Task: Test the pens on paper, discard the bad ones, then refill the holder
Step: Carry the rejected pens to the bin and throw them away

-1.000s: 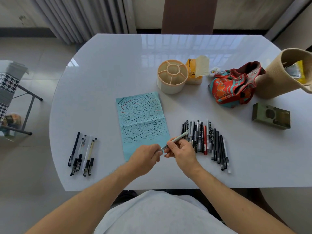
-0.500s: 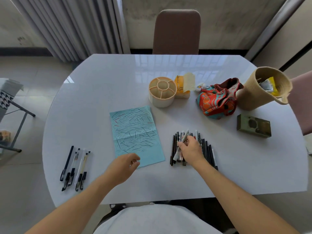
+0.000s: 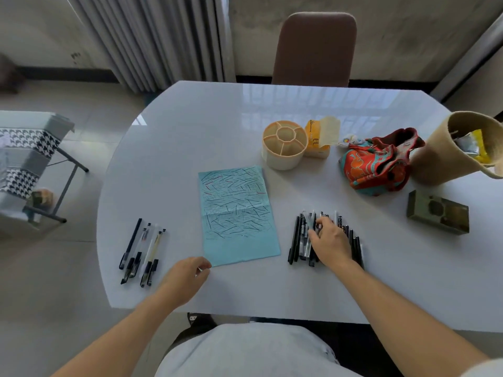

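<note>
My right hand (image 3: pixel 328 242) lies on the pen row (image 3: pixel 299 240), lower right of centre, fingers spread over the barrels; pinch not confirmed. Pens' long axis runs approx. top-to-bottom of frame. Holder (image 3: pixel 284 145) sits above, empty. Left hand (image 3: pixel 187 276) rests loosely curled at the paper (image 3: pixel 236 213) corner, farther away.

A red patterned cloth bag (image 3: pixel 377 163) lies on the white table (image 3: pixel 190 137). Right of the bag leans a woven basket (image 3: pixel 446 151). A green box (image 3: pixel 437 212) sits near the bag.
</note>
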Tool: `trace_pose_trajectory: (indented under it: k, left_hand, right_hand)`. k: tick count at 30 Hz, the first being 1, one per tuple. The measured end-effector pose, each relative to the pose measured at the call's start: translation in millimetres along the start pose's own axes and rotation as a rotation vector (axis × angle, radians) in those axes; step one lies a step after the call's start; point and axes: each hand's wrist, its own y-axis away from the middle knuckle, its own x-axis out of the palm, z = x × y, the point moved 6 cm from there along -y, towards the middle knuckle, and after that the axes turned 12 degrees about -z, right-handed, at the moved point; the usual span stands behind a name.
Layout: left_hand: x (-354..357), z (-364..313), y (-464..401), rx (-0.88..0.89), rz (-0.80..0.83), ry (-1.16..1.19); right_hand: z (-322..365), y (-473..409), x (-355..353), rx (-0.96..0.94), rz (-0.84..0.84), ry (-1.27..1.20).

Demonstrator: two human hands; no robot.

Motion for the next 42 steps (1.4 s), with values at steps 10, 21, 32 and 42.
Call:
trace_pose_trajectory:
  k: [10,21,32,42]
  left_hand:
    - [3.5,41.5,70.6,-0.295,0.034,0.209]
    - [6.7,145.4,195.1,-0.666,-0.064,0.376]
    - [8.0,242.2,312.7,-0.881,-0.145,0.483]
    - [8.3,337.9,393.1,-0.966,-0.132,0.537]
  right_hand:
    - [72.0,59.3,33.2,-0.227,0.209,-0.196]
    - [235.8,142.6,130.2,-0.727,0.637,-0.035]
    - [384.3,165.1,212.2,-1.408,0.431,0.599]
    - [419.1,192.7,235.8,-1.429,0.452,0.815]
